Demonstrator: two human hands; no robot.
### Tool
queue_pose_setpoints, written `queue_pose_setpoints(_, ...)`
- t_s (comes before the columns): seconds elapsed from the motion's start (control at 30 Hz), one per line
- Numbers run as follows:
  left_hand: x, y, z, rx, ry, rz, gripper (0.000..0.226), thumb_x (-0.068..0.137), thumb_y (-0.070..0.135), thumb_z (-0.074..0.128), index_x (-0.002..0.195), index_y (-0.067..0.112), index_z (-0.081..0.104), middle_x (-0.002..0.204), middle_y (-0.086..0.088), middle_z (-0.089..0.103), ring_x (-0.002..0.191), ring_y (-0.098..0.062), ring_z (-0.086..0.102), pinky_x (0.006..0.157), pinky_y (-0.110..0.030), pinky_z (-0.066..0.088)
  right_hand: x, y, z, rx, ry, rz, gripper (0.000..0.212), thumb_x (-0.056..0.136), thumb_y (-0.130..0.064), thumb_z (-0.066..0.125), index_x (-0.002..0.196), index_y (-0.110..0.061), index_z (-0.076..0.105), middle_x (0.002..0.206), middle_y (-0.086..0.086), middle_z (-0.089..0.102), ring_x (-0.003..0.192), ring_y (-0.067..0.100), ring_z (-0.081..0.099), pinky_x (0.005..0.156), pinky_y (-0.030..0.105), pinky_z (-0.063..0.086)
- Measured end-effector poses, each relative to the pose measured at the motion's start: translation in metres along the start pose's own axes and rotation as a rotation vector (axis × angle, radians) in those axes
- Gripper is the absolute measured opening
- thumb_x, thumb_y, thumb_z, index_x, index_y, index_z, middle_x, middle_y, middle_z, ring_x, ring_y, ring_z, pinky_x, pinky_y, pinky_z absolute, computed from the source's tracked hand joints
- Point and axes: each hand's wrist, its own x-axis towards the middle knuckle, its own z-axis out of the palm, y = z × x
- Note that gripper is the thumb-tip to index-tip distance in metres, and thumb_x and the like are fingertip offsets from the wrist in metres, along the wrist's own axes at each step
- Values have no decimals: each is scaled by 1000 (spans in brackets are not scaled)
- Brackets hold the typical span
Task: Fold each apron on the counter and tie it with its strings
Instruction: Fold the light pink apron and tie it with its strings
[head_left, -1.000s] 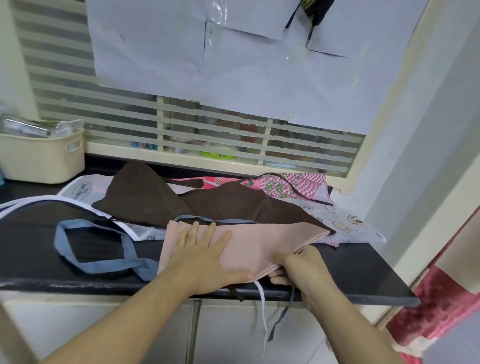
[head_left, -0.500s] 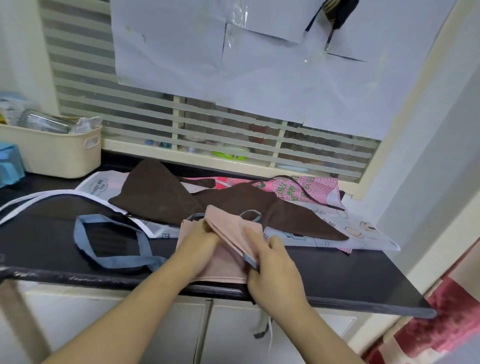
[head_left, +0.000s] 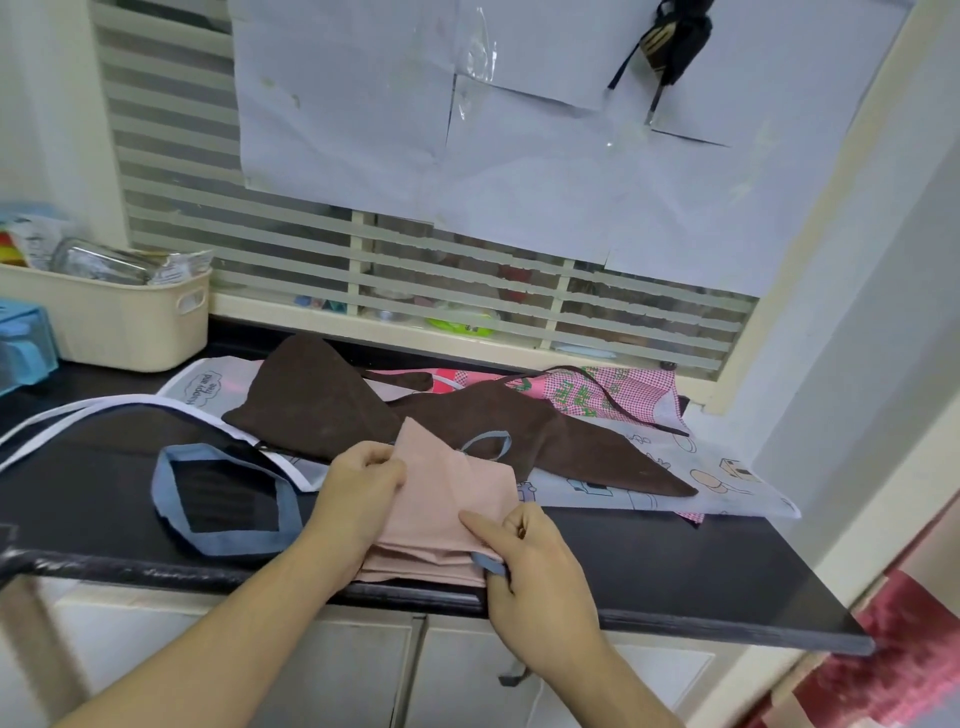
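A pink apron (head_left: 441, 499) lies folded into a narrow stack at the front edge of the black counter (head_left: 649, 561). My left hand (head_left: 358, 483) grips its upper left corner with curled fingers. My right hand (head_left: 519, 551) pinches the lower right edge, where a bit of blue strap shows. The apron's blue neck loop (head_left: 171, 499) lies spread on the counter to the left. Behind it lie a brown apron (head_left: 337, 410), a white printed apron (head_left: 675, 478) and a pink checked apron (head_left: 613, 395).
A cream basket (head_left: 119, 322) with packets stands at the back left, a blue box (head_left: 23, 343) beside it. White straps (head_left: 78, 410) trail across the counter's left part. A barred window with taped paper sheets rises behind. Cabinet doors (head_left: 363, 670) sit below the counter.
The wide pink apron was folded over from the right into a narrow stack. My left hand went from pressing flat to gripping the top corner; my right hand moved left onto the lower edge.
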Motion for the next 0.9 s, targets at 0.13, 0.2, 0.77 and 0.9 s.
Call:
queue_pose_setpoints(0.13, 1, -3, -7, 226, 51, 88, 12, 97, 19, 54, 99, 23, 65, 99, -7, 71, 93, -22, 64, 76, -36, 50, 1, 2, 0, 34, 30, 21, 51, 92, -36, 48, 141, -42, 61, 103, -19, 41, 105, 4, 43, 82, 20, 47)
queue_pose_setpoints(0.2, 5, -2, -15, 288, 32, 74, 12, 95, 18, 56, 102, 23, 64, 99, -7, 72, 92, -22, 64, 75, -37, 50, 1, 3, 0, 37, 44, -3, 47, 94, -33, 52, 139, -43, 64, 106, -22, 42, 108, 2, 39, 84, 21, 47)
queue_pose_setpoints(0.77, 5, -33, -17, 1297, -362, 512, 78, 101, 71, 24, 167, 35, 1, 173, 14, -1, 159, -12, -7, 128, -38, -8, -22, 7, -8, 17, 230, -267, 9, 98, -25, 69, 106, -25, 73, 103, -11, 56, 98, 12, 55, 80, 29, 51)
queue_pose_setpoints(0.9, 8, -37, -15, 1306, -359, 495, 90, 94, 83, 20, 167, 34, -2, 174, 14, -6, 160, -15, -12, 130, -43, -7, -37, -3, -9, -19, 187, -325, 6, 99, -24, 61, 95, -29, 62, 82, -12, 58, 64, 16, 55, 52, 32, 49)
